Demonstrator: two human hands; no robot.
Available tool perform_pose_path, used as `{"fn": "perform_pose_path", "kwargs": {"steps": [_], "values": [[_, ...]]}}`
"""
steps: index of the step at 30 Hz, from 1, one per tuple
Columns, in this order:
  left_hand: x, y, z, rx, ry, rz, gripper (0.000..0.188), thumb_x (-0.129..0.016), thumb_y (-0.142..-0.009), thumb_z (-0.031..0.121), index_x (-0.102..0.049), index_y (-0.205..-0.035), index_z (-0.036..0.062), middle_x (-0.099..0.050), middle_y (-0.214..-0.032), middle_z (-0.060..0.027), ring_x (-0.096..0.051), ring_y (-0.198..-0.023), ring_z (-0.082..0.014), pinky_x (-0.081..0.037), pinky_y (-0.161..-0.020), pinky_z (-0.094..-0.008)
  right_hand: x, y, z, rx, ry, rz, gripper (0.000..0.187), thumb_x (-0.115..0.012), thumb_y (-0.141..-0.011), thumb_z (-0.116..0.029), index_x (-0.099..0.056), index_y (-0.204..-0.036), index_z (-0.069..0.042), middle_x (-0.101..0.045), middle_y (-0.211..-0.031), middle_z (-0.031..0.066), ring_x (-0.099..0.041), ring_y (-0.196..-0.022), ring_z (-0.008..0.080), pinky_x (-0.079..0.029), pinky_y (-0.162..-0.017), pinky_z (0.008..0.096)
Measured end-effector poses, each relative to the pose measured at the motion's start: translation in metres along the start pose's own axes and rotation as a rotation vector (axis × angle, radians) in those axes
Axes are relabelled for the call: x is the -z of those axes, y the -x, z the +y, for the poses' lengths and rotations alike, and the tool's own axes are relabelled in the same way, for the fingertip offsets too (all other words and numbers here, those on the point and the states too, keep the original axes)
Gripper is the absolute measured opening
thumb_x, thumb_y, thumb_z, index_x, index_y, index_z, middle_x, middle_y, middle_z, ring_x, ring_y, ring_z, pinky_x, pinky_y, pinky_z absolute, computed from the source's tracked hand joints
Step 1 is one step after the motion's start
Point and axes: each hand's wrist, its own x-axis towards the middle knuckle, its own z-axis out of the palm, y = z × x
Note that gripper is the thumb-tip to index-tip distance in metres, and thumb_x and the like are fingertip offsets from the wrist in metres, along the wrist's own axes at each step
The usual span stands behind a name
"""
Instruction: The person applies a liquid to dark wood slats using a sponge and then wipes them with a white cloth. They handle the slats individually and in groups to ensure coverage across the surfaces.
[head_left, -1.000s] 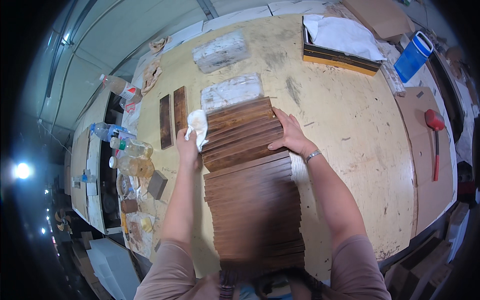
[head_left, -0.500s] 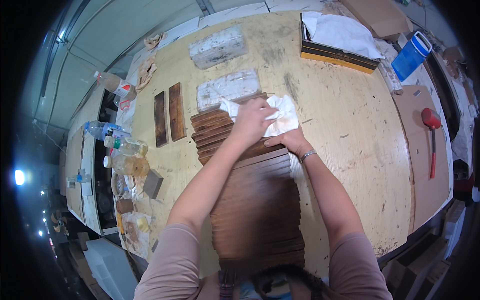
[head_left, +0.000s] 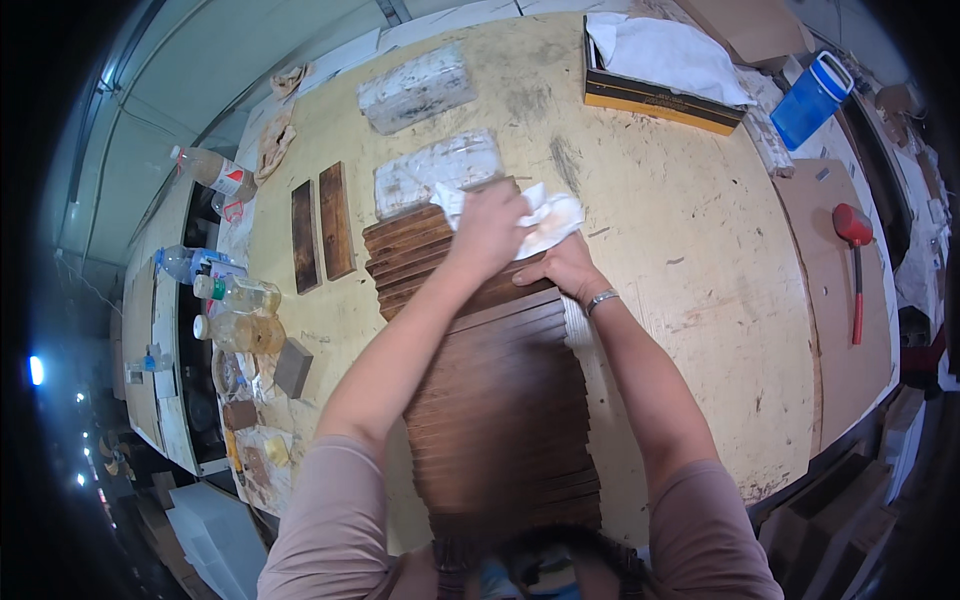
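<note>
In the head view, our left grip (head_left: 490, 230) pinched a crumpled white cloth (head_left: 553, 222). The far wooden strips (head_left: 410, 252) lay beneath that grip and out to its left, long axes running left to right. Our right grip (head_left: 568, 268) was nearer their right ends, thumb on top; with its fingers partly covered, we couldn't tell whether it clasped them.

I was looking into a woodworking shop. The broad table (head_left: 700, 330) was scuffed and darkly smudged, with brown wooden strips (head_left: 455, 420) laid in close rows at six o'clock and two loose boards (head_left: 337, 220) at ten. I saw a red mallet (head_left: 853, 226) near three o'clock, plastic bottles (head_left: 246, 332) of yellowish liquid at nine, and brown boxes (head_left: 812, 510) beyond the table's edge at four.
</note>
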Motion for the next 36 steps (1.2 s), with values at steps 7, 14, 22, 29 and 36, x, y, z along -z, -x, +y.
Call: {"fn": "perform_pose_path", "kwargs": {"steps": [7,14,22,29,36], "values": [[-0.003,-0.014,0.013,-0.005,-0.175,-0.016,0.021,-0.076,-0.079,0.021,-0.068,-0.090,0.0053,-0.062,-0.084,-0.0129,-0.064,-0.085,-0.0369,-0.050,-0.076,-0.0492,0.009,-0.004,-0.004,-0.052,0.017,-0.148,0.090,-0.093,-0.048,-0.021,-0.057,-0.129,-0.002,-0.062,-0.127,0.0217,-0.054,-0.120,0.0413,-0.042,-0.106,0.0440],[0.019,-0.035,-0.020,0.304,0.014,0.254,0.019,-0.068,-0.086,0.013,-0.066,-0.097,-0.0012,-0.064,-0.097,-0.0218,-0.062,-0.093,-0.0408,-0.049,-0.082,-0.0482,0.002,0.001,-0.006,-0.010,0.178,0.027,0.109,-0.092,-0.046,-0.027,-0.047,-0.142,-0.001,-0.057,-0.134,0.0221,-0.048,-0.129,0.0393,-0.036,-0.113,0.0417],[0.102,0.092,-0.061,0.111,0.140,-0.237,0.036,-0.055,-0.073,-0.017,-0.076,-0.086,0.0084,-0.066,-0.093,-0.0055,-0.061,-0.098,-0.0277,-0.047,-0.093,-0.0389,0.002,-0.001,-0.001,0.007,0.214,0.080,0.112,-0.093,-0.044,-0.030,-0.048,-0.143,-0.003,-0.059,-0.134,0.0199,-0.050,-0.128,0.0374,-0.036,-0.114,0.0415],[0.164,0.242,-0.029,0.953,0.217,0.209,0.020,-0.054,-0.072,-0.006,-0.071,-0.077,0.0021,-0.067,-0.085,-0.0132,-0.064,-0.084,-0.0266,-0.050,-0.079,-0.0364,-0.011,-0.008,0.030,0.146,0.035,0.083,0.100,-0.086,-0.049,-0.017,-0.052,-0.141,0.003,-0.060,-0.132,0.0180,-0.056,-0.123,0.0326,-0.040,-0.112,0.0407],[0.199,0.332,0.011,1.131,0.170,0.387,0.017,-0.071,-0.086,0.014,-0.076,-0.100,0.0042,-0.075,-0.101,-0.0144,-0.071,-0.097,-0.0257,-0.053,-0.086,-0.0338,-0.004,0.003,0.002,-0.110,-0.213,0.020,0.107,-0.076,-0.048,-0.003,-0.043,-0.150,-0.003,-0.057,-0.137,0.0149,-0.054,-0.127,0.0291,-0.040,-0.114,0.0368]]}}
